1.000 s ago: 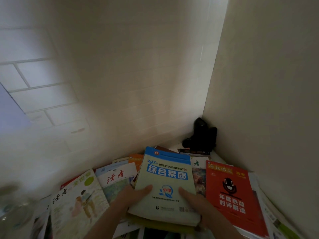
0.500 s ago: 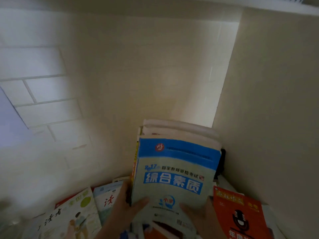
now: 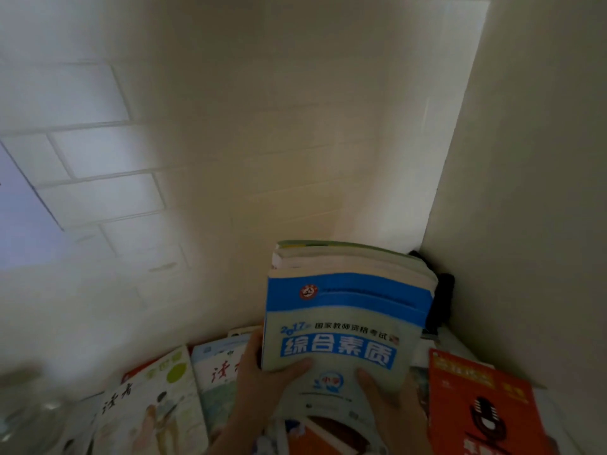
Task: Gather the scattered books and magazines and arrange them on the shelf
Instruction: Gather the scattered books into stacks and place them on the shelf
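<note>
Step in hand: gathering. Stack of books [image 3: 348, 310], lower centre of frame, tilted up. Left hand [image 3: 262, 379] grips lower left edge, thumb on blue-and-grey glossy cover; right hand [image 3: 391, 405] grips lower right. Thick paperbacks, soft page blocks. Thin magazines [image 3: 154, 402] lie lower left, orange book [image 3: 476, 402] lower right. Next, probably: carry stack to shelf, keeping edges squared.

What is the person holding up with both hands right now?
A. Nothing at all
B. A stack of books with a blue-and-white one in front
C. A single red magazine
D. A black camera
B: the left hand and right hand grip the lower edge of a stack of books, the blue-and-white cover facing the camera, while the red magazine lies untouched to the right.
</note>
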`<control>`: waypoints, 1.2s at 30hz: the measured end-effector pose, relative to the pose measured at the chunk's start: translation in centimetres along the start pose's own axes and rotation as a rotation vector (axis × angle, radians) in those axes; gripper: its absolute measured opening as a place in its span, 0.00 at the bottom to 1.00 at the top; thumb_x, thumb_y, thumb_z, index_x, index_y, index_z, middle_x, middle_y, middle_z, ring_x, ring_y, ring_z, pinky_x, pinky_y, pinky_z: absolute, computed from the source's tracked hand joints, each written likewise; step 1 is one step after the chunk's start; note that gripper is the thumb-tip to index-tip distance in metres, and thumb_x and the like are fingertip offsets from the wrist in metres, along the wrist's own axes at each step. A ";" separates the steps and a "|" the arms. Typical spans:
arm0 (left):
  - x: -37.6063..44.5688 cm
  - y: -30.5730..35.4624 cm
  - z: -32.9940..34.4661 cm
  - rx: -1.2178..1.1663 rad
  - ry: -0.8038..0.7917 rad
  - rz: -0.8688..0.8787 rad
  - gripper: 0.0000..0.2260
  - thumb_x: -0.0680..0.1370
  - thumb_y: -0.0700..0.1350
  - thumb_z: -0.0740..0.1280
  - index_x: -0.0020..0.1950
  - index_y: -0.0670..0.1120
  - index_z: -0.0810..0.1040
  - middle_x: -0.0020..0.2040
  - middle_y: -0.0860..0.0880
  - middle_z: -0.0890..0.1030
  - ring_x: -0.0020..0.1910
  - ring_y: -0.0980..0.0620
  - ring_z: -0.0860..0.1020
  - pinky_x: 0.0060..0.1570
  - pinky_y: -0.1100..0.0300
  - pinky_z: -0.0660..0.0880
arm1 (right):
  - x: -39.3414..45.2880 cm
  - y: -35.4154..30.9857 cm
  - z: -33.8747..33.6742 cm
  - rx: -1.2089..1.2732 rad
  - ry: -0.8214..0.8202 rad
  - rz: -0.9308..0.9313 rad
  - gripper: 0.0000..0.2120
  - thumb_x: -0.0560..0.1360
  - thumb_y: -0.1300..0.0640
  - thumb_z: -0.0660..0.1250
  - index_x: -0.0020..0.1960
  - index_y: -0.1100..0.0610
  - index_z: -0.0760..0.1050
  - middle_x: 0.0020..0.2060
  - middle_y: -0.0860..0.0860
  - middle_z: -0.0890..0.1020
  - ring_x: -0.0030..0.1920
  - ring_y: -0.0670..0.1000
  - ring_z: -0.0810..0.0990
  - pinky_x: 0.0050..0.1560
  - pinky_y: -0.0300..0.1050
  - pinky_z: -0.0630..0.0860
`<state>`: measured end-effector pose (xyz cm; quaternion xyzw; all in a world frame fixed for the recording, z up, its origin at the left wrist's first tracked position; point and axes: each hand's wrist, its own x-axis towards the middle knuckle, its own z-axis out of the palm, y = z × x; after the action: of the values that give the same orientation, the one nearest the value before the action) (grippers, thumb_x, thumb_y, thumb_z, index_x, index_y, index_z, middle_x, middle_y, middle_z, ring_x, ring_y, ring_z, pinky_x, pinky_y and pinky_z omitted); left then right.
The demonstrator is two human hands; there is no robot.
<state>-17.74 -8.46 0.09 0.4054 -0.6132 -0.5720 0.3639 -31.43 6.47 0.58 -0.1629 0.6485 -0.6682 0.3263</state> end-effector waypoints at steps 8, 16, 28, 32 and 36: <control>-3.5 6.1 -8.9 0.063 0.083 0.136 0.24 0.61 0.42 0.82 0.51 0.55 0.77 0.45 0.60 0.84 0.40 0.58 0.83 0.34 0.62 0.80 | -4.2 -3.7 6.1 0.044 -0.134 -0.240 0.24 0.72 0.68 0.70 0.65 0.55 0.70 0.52 0.53 0.83 0.48 0.49 0.85 0.39 0.42 0.82; -15.9 14.4 -23.4 0.212 0.500 0.300 0.26 0.59 0.39 0.83 0.52 0.52 0.78 0.46 0.55 0.84 0.43 0.57 0.83 0.37 0.60 0.81 | -13.4 -7.6 17.8 0.076 -0.558 -0.373 0.20 0.71 0.67 0.72 0.60 0.54 0.73 0.48 0.50 0.85 0.46 0.48 0.85 0.40 0.40 0.81; -33.4 28.8 -36.8 0.227 1.113 0.558 0.22 0.58 0.40 0.81 0.49 0.51 0.81 0.43 0.53 0.86 0.41 0.52 0.85 0.38 0.57 0.81 | -30.2 -20.4 31.8 0.158 -1.095 -0.773 0.19 0.69 0.60 0.75 0.57 0.49 0.75 0.46 0.38 0.84 0.46 0.38 0.83 0.43 0.28 0.76; -33.0 36.1 -41.4 0.206 1.147 0.690 0.20 0.60 0.44 0.80 0.50 0.49 0.82 0.44 0.52 0.86 0.42 0.51 0.85 0.40 0.56 0.81 | -32.4 -28.3 38.3 0.209 -1.147 -0.920 0.19 0.70 0.56 0.74 0.59 0.51 0.74 0.47 0.41 0.85 0.47 0.37 0.82 0.44 0.28 0.75; -28.9 42.6 -47.8 0.195 1.178 0.789 0.20 0.63 0.44 0.81 0.53 0.49 0.80 0.45 0.52 0.86 0.41 0.54 0.85 0.38 0.59 0.81 | -32.4 -37.1 47.5 0.109 -1.155 -1.043 0.22 0.68 0.44 0.73 0.60 0.46 0.73 0.50 0.42 0.84 0.49 0.41 0.82 0.51 0.41 0.78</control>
<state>34.08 -0.72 46.90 0.4257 -0.4640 -0.0261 0.7764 14.44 -10.66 48.33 -0.7526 0.1814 -0.5755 0.2637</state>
